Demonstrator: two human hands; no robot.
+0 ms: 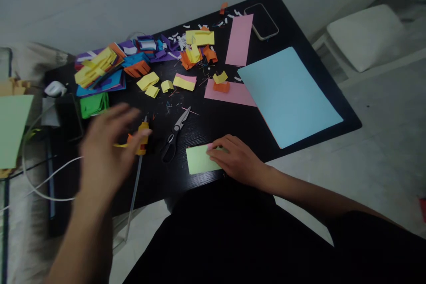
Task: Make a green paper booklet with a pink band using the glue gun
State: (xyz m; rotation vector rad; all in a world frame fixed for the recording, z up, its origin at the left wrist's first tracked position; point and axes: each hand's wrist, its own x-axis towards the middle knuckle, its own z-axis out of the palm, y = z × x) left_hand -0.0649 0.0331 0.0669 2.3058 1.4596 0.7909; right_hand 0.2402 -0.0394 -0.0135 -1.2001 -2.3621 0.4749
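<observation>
My right hand (237, 159) rests at the table's near edge, fingers closed on a light green paper piece (199, 159). A bit of pink paper shows at my fingertips; how it sits against the green is partly hidden. My left hand (111, 142), blurred by motion, is raised over the left side with thumb and fingers apart, and nothing shows between them. Just right of it lies a yellow and orange glue gun (143, 137) with a long glue stick (135, 191) out its back. Scissors (176, 135) lie slightly open between the hands.
Folded coloured papers (100, 69) pile up at the back left, green ones (95, 105) in front. Small yellow pieces (148, 81) and scraps lie mid-table. Right are pink strips (239, 40), light blue sheets (289, 97) and a phone (261, 21). A white cable (56, 173) loops at left.
</observation>
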